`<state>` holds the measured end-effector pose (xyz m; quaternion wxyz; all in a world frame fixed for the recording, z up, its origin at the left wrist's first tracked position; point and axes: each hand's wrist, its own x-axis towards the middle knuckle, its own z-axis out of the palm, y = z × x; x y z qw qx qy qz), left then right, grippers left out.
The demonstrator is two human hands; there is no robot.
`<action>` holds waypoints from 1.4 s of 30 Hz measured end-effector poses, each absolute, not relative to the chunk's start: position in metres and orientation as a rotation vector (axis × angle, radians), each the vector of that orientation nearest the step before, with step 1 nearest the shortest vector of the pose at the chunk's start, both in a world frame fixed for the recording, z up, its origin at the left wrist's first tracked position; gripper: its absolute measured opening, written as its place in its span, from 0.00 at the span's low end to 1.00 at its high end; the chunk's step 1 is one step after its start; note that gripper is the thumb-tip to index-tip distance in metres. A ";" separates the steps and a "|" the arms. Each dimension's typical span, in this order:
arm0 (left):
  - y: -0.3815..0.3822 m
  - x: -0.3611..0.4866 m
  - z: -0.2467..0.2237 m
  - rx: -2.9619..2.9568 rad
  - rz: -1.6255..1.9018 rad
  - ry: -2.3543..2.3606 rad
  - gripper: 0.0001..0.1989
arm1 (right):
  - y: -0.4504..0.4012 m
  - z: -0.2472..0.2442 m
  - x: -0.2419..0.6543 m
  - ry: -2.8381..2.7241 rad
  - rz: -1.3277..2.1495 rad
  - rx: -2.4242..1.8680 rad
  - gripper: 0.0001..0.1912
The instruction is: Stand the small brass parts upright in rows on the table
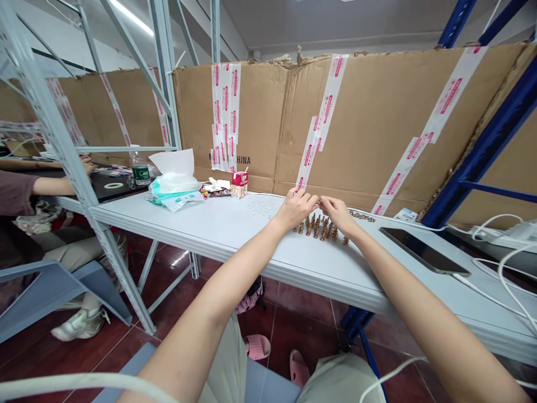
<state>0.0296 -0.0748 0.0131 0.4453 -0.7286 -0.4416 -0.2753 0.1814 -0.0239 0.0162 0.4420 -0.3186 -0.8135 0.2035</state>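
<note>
My left hand point(297, 208) and my right hand point(335, 211) nearly meet above the grey-white table point(235, 226), fingers pinched together. Between the fingertips is something small that I cannot make out. Just below and between the hands, several small bronze-coloured pieces point(322, 228) stand upright in rows on the table. More bronze pieces point(363, 216) lie in a loose line beyond my right hand. To the left of my left hand, small clear pieces point(262, 209) are spread on the tabletop.
A dark phone point(423, 250) with a white cable lies at the right. Further left are a red and white carton point(239, 184), a pack of tissues point(174, 182) and a bottle point(140, 168). Cardboard point(377, 123) walls the back. Another person's arm point(52, 185) shows beyond the metal post.
</note>
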 end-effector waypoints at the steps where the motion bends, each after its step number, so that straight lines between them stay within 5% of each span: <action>1: -0.075 0.030 0.013 -1.803 -0.684 -1.088 0.14 | -0.024 0.016 0.182 -2.022 0.493 -0.788 0.22; 42: -0.078 0.031 0.015 -1.844 -0.670 -1.141 0.15 | -0.029 0.018 0.183 -2.051 0.395 -0.806 0.23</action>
